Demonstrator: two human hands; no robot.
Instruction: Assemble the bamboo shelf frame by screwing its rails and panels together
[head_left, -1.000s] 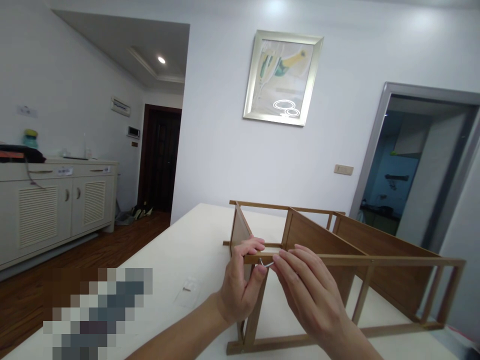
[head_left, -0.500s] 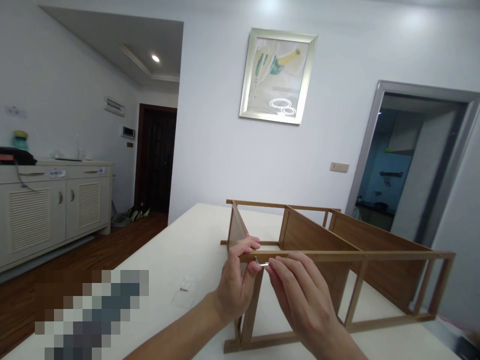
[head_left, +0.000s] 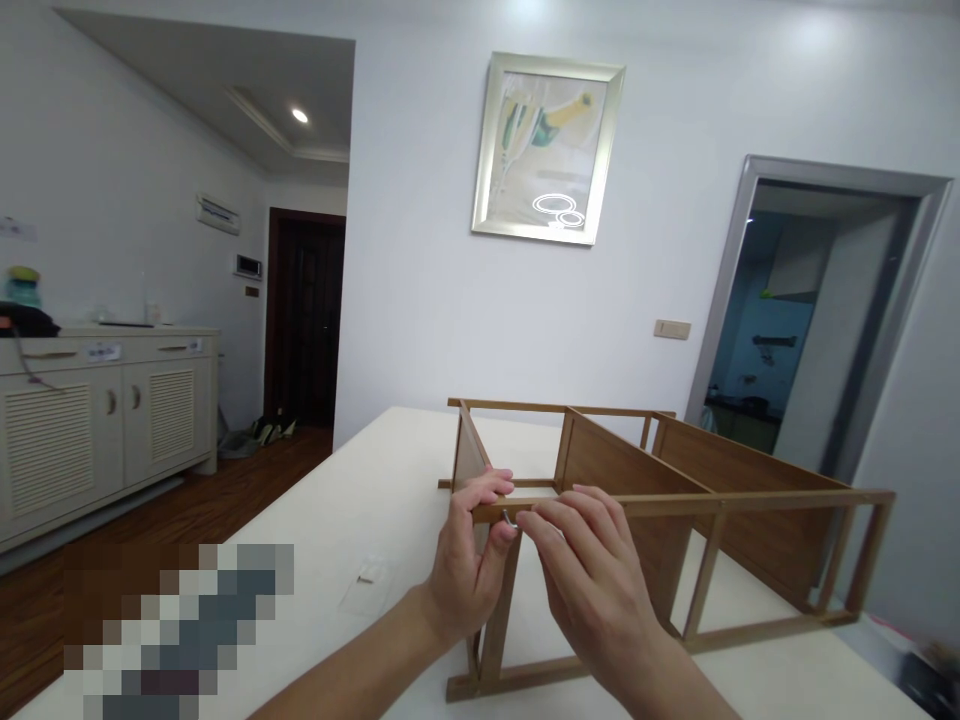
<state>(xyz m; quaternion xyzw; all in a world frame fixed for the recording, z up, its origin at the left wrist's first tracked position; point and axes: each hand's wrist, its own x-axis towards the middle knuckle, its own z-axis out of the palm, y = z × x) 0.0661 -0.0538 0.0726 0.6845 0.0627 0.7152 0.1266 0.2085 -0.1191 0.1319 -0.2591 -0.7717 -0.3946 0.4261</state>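
The wooden rack (head_left: 609, 462) looks mostly assembled, one joint (head_left: 496, 513) seemingly unfinished. Left hand (head_left: 466, 560) grips the rack; right hand (head_left: 592, 570) pinches a hex key (head_left: 509, 519).

No text legible; white labels (head_left: 104, 352) on cabinet drawers (head_left: 147, 354) and left wall (head_left: 112, 190) too blurred to read.

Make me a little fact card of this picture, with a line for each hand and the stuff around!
Left hand: gripping the near left corner of the wooden frame
Right hand: pinching a small bent metal tool at that corner
Frame: lying on the white table
Wall: framed picture, with a bottle and glasses
Far left: white cabinet
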